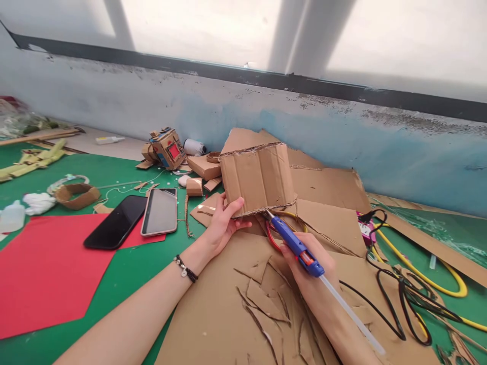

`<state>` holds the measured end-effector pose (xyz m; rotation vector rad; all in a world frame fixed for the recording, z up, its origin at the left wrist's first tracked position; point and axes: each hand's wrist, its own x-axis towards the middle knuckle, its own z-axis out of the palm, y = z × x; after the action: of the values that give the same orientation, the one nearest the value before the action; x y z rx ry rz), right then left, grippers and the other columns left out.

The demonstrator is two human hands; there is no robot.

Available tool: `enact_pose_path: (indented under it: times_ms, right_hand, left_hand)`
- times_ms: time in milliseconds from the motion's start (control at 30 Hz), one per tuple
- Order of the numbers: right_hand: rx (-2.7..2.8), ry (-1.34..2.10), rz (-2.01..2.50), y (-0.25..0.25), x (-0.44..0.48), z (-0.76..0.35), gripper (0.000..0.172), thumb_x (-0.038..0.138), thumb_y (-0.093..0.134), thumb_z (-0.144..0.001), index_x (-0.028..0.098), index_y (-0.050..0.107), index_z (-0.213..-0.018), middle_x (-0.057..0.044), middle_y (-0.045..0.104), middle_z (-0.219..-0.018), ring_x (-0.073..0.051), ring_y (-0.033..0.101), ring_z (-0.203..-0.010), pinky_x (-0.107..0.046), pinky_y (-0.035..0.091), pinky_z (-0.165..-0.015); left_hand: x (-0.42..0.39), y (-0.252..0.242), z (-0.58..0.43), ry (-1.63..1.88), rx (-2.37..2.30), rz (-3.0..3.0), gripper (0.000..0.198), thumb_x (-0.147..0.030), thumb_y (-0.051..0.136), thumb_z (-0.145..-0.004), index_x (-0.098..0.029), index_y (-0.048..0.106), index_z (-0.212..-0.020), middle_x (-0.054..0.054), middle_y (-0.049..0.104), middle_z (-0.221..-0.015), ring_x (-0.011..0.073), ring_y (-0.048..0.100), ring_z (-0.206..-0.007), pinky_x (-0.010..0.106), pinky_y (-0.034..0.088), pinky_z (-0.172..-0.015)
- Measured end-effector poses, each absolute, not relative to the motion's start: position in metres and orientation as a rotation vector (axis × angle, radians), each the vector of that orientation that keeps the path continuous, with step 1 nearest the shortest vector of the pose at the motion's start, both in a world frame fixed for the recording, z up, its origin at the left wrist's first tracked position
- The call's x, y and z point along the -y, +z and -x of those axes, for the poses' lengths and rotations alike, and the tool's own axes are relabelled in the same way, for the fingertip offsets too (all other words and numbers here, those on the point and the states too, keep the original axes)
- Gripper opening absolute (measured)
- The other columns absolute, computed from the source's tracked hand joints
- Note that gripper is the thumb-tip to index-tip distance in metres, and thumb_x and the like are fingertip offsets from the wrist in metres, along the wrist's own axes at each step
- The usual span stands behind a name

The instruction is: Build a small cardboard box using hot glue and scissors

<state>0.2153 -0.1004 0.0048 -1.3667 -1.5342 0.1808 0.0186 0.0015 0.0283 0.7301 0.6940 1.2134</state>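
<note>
My left hand [224,223] grips the lower left edge of a brown cardboard box [258,177], thumb on its front face and fingers beneath. The box is held tilted above the cardboard sheets. In my right hand [312,258] is a blue glue gun [294,241], with a long clear glue stick [353,314] sticking out of its back. Its nozzle meets the box's lower edge or sits just under it; I cannot tell whether they touch. Behind the gun, red and yellow loops [300,220], perhaps scissor handles, are partly hidden.
Cut cardboard sheets [213,304] lie under my hands. Left are a black phone [116,223], a phone with a light rim [160,210], red paper [57,268] and a cardboard ring [77,196]. A small cardboard model [167,149] stands behind. Black cable [403,294] and yellow cord [460,286] tangle at right.
</note>
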Motion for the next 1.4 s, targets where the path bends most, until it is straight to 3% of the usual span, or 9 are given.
enact_pose_path:
  times_ms: [167, 367, 500, 600, 833, 1133, 1400]
  right_hand:
    - [1.532, 0.092, 1.385, 0.002, 0.098, -0.223, 0.016, 0.040, 0.074, -0.100, 0.025, 0.074, -0.104, -0.004, 0.077, -0.103, -0.020, 0.074, -0.085, -0.030, 0.058, -0.075]
    - [1.501, -0.021, 1.414, 0.002, 0.095, -0.229, 0.022, 0.045, 0.073, -0.100, 0.023, 0.072, -0.096, -0.008, 0.075, -0.109, -0.021, 0.074, -0.090, -0.031, 0.058, -0.075]
    - [1.567, 0.044, 1.414, 0.004, 0.096, -0.229, 0.024, 0.047, 0.072, -0.101, 0.024, 0.070, -0.093, -0.005, 0.072, -0.094, -0.018, 0.069, -0.075, -0.029, 0.053, -0.065]
    - [1.558, 0.119, 1.441, 0.005, 0.098, -0.229, 0.031, 0.052, 0.072, -0.100, 0.024, 0.068, -0.087, -0.002, 0.067, -0.081, -0.017, 0.061, -0.065, -0.029, 0.048, -0.059]
    - [1.457, 0.220, 1.511, 0.007, 0.099, -0.231, 0.047, 0.058, 0.073, -0.097, 0.025, 0.052, -0.072, 0.004, 0.050, -0.068, -0.013, 0.048, -0.057, -0.028, 0.038, -0.053]
    - [1.341, 0.310, 1.526, 0.005, 0.096, -0.231, 0.053, 0.065, 0.076, -0.092, 0.025, 0.049, -0.070, 0.006, 0.043, -0.064, -0.013, 0.042, -0.056, -0.028, 0.035, -0.053]
    - [1.197, 0.333, 1.578, 0.002, 0.097, -0.237, 0.045, 0.067, 0.077, -0.092, 0.022, 0.068, -0.089, 0.002, 0.059, -0.072, -0.016, 0.051, -0.061, -0.030, 0.039, -0.056]
  left_hand:
    - [-0.001, 0.029, -0.018, 1.208, -0.695, -0.727, 0.061, -0.043, 0.095, -0.078, -0.027, 0.052, -0.118, -0.003, 0.069, -0.106, 0.0037, 0.048, -0.053, 0.033, 0.066, -0.065]
    - [-0.001, 0.027, -0.019, 1.212, -0.706, -0.763, 0.061, -0.043, 0.092, -0.081, -0.028, 0.049, -0.122, 0.000, 0.068, -0.117, 0.0049, 0.053, -0.059, 0.033, 0.066, -0.067]
    - [0.001, 0.025, -0.021, 1.230, -0.731, -0.855, 0.066, -0.046, 0.092, -0.082, -0.030, 0.048, -0.128, 0.004, 0.068, -0.129, 0.0141, 0.067, -0.083, 0.032, 0.067, -0.069]
    - [0.002, 0.024, -0.023, 1.232, -0.761, -0.941, 0.071, -0.046, 0.092, -0.082, -0.031, 0.045, -0.133, 0.006, 0.068, -0.132, 0.0183, 0.069, -0.092, 0.032, 0.068, -0.069]
    - [0.003, 0.024, -0.024, 1.218, -0.787, -1.001, 0.075, -0.046, 0.092, -0.081, -0.031, 0.042, -0.135, 0.006, 0.067, -0.133, 0.0159, 0.069, -0.088, 0.031, 0.069, -0.068]
    - [0.002, 0.026, -0.024, 1.237, -0.776, -0.941, 0.071, -0.045, 0.092, -0.081, -0.031, 0.045, -0.133, 0.004, 0.068, -0.127, 0.0144, 0.068, -0.082, 0.032, 0.067, -0.069]
    - [-0.001, 0.024, -0.023, 1.251, -0.760, -0.879, 0.069, -0.044, 0.093, -0.079, -0.031, 0.047, -0.129, 0.002, 0.067, -0.122, 0.0116, 0.065, -0.074, 0.031, 0.065, -0.065]
